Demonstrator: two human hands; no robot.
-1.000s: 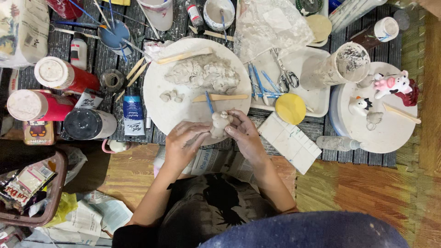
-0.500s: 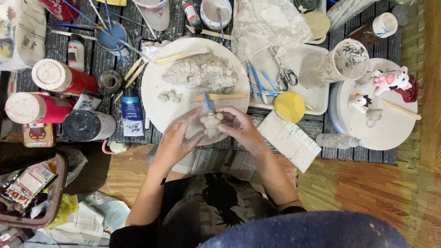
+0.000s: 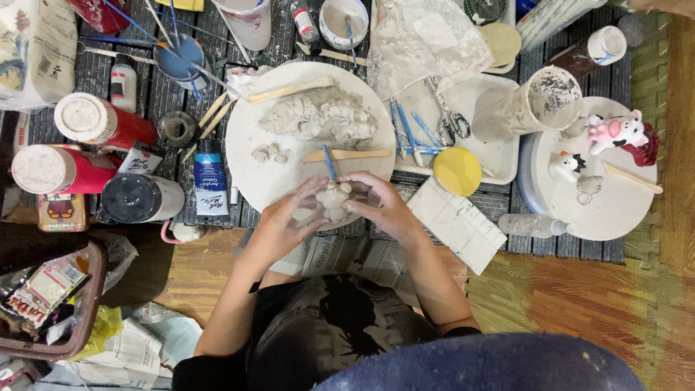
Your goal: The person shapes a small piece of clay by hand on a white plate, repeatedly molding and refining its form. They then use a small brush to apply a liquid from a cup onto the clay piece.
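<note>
Bright, even overhead light, soft shadows, sharp focus, slight glare on pale surfaces.

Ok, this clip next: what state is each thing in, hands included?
Left hand: cupped around the clay figure.
Right hand: fingers pressing the figure.
Clay figure: held over the plate's edge.
Round plate: bears a clay lump.
Scissors: closed, lying flat.
Red canisters: capped, on their sides.
</note>
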